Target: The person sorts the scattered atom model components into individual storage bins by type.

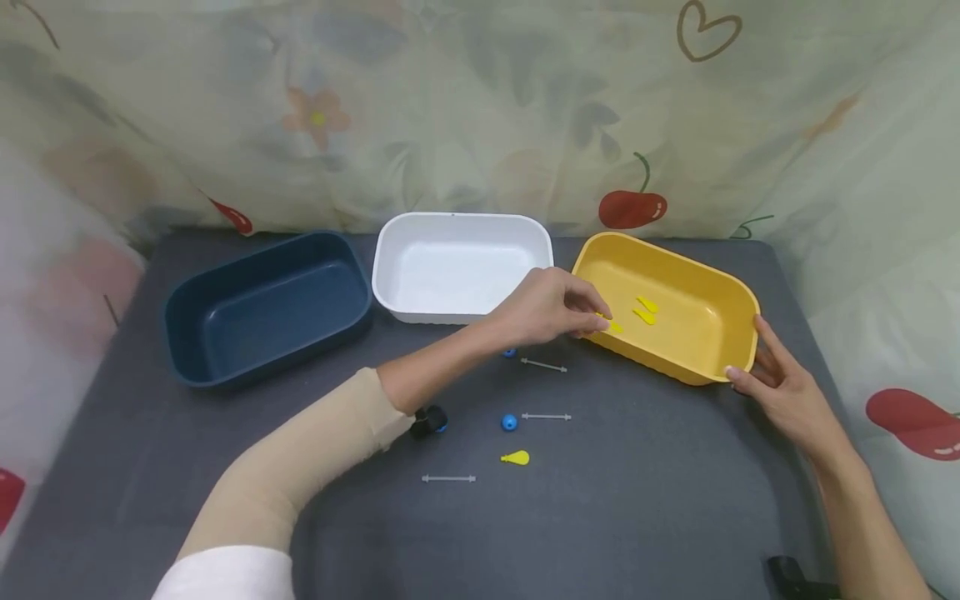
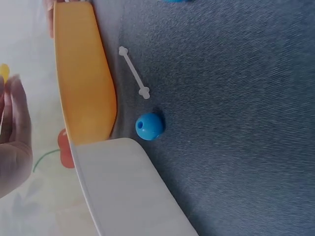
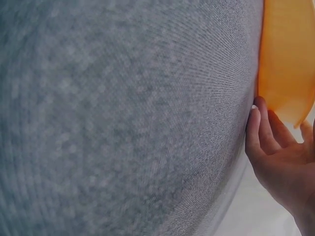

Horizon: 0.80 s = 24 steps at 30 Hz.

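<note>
My left hand point(image 1: 551, 308) is over the left end of the yellow plastic bin point(image 1: 693, 333), pinching a small yellow bulb-shaped piece point(image 2: 4, 72) between thumb and fingertips. Two similar yellow pieces point(image 1: 645, 310) lie on the bin's floor. At the bin's right end, my right hand point(image 1: 787, 396) grips the near corner, with the thumb by the near rim and fingers along the end wall. In the right wrist view its fingers point(image 3: 266, 130) rest against the bin's outer side.
A white bin point(image 1: 461, 262) and a dark blue bin point(image 1: 270, 308) stand left of the yellow one. On the grey tabletop lie a blue bead point(image 1: 509, 422), several thin grey rods point(image 1: 448, 478), another yellow piece point(image 1: 516, 457) and black round parts point(image 1: 427, 422) beside the left forearm.
</note>
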Motion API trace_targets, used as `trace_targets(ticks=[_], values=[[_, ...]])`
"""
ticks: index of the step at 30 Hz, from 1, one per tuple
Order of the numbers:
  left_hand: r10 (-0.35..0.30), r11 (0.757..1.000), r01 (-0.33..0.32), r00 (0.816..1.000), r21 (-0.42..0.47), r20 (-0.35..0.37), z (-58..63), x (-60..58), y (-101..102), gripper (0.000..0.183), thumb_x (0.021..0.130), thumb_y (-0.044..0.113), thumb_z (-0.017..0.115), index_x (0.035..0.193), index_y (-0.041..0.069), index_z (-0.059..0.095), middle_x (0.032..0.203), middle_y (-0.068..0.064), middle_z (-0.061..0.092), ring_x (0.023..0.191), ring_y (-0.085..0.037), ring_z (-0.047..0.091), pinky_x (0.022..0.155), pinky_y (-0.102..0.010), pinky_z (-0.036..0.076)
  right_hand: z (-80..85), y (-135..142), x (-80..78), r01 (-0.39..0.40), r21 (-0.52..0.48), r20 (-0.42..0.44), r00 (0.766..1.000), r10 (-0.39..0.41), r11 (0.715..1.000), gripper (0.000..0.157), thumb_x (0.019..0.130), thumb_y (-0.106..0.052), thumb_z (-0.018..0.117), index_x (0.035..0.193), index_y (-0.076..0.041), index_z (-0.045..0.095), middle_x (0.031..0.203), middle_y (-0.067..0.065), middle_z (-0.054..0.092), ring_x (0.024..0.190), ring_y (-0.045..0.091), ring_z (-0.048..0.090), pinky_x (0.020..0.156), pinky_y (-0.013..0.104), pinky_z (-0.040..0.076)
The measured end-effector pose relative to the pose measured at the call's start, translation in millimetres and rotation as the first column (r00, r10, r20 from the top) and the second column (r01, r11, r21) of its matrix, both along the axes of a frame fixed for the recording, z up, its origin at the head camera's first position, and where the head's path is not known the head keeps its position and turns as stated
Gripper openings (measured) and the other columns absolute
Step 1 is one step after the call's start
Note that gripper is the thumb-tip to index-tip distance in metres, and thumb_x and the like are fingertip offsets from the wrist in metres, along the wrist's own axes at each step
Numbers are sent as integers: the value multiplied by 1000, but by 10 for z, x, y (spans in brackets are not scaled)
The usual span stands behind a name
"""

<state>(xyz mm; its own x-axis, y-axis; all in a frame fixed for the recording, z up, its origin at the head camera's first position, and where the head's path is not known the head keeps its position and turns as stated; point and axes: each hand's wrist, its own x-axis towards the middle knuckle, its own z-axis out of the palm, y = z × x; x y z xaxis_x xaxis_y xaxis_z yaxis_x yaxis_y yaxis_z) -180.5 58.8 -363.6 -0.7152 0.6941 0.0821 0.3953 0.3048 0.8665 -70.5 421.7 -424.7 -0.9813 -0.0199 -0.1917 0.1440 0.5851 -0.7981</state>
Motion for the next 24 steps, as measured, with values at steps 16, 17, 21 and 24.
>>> trace_targets(ticks=[16, 17, 21, 24], values=[[42, 997, -43, 999, -65, -16, -28, -174, 323, 13, 91, 12, 73, 102, 12, 78, 79, 7, 72, 65, -7, 66, 59, -21, 52, -14, 29, -2, 19, 12, 28, 999, -19, 1000, 88, 99, -28, 64, 156, -42, -2, 159, 27, 19, 115, -7, 52, 78, 6, 47], [44, 997, -43, 999, -66, 2, -25, -189, 349, 13, 91, 12, 73, 103, 11, 77, 81, 6, 73, 67, -7, 67, 60, -21, 53, -11, 27, -3, 21, 11, 28, 999, -21, 1000, 88, 98, -28, 64, 156, -42, -2, 159, 27, 19, 114, -7, 53, 78, 6, 47], [53, 998, -51, 997, -47, 58, -24, -232, 446, 13, 90, 11, 73, 103, 9, 76, 84, 2, 74, 71, -13, 71, 62, -20, 54, -3, 21, 0, 23, 1, 20, 1000, -23, 1000, 88, 98, -28, 64, 156, -42, -1, 159, 28, 19, 109, -13, 51, 78, 6, 47], [61, 998, -59, 996, -32, 58, -61, -259, 508, 12, 90, 12, 74, 102, 8, 76, 82, 1, 74, 72, -15, 72, 61, -21, 54, -8, 16, 7, 19, -12, 11, 1000, -19, 1000, 87, 99, -26, 64, 157, -42, 1, 159, 28, 20, 106, -17, 50, 79, 6, 47]])
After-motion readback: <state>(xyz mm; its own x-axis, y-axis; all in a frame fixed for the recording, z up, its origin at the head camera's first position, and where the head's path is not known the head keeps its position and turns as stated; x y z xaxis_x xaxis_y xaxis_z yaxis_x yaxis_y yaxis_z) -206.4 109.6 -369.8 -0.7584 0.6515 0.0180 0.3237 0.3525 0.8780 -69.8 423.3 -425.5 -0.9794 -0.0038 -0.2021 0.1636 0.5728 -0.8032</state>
